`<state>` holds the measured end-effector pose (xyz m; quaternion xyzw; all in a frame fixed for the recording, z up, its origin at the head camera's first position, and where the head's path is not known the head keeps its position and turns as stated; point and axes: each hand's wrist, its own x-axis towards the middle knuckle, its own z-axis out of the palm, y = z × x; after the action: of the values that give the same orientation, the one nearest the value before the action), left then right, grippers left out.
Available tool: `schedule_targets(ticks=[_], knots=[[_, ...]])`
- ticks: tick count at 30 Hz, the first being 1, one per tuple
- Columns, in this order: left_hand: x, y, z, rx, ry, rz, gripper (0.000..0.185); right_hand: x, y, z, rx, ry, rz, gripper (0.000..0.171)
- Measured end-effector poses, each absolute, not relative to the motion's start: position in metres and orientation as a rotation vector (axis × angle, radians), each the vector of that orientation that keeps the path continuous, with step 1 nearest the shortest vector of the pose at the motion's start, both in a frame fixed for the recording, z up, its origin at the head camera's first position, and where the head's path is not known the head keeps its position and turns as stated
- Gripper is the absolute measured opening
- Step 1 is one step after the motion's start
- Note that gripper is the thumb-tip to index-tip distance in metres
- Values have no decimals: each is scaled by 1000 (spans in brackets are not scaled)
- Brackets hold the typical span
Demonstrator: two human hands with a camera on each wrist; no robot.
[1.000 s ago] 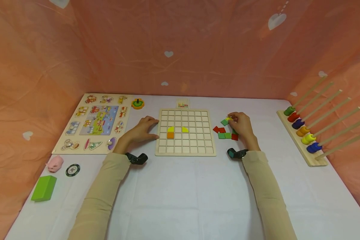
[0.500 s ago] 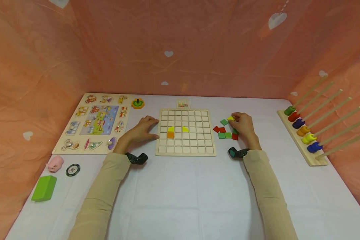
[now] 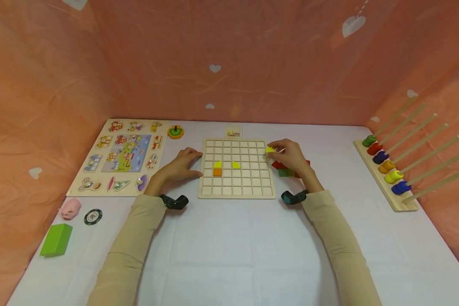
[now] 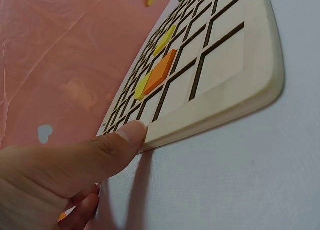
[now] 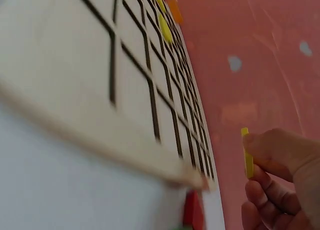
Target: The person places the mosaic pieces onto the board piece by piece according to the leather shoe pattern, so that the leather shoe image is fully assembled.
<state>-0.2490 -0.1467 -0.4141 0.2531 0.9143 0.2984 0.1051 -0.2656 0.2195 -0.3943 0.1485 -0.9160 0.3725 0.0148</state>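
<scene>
Yellow tile (image 3: 270, 149) pinched in our right hand (image 3: 290, 156) over the right edge of the grid board (image 3: 236, 193).

Our right thumb and fingers clasp the tile just above the board's upper right cells; red and green tiles (image 3: 284, 169) lie just right of the board, partly under that hand. Our left hand (image 3: 179, 165) rests relaxed and empty, thumb touching the board's left edge. An orange tile (image 3: 217, 172) and two yellow pieces sit in the board's left-centre cells.

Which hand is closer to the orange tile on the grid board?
The left hand. It rests at the board's left edge, near the orange tile. The right hand is at the right edge, pinching a yellow tile.
</scene>
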Motion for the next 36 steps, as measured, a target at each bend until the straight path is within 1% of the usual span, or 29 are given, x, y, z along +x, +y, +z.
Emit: schedule_targets(ticks=[4, 9, 18, 25, 30, 36], knots=[[-249, -147, -414, 748, 2693, 886, 71, -262, 197, -393, 672, -2800, 1180, 31], [-249, -147, -414, 747, 2703, 880, 70, -258, 176, -395, 874, -2744, 1199, 29], [-249, -146, -413, 740, 2705, 881, 71, -252, 151, -407, 1102, -2688, 1183, 27], [-249, -147, -415, 746, 2709, 886, 70, -245, 137, -417, 1148, -2749, 1207, 28], [-250, -147, -416, 755, 2710, 896, 70, -241, 129, -418, 1159, -2724, 1204, 19], [-250, -147, -417, 761, 2715, 903, 70, -242, 125, -422, 1153, -2735, 1063, 11]])
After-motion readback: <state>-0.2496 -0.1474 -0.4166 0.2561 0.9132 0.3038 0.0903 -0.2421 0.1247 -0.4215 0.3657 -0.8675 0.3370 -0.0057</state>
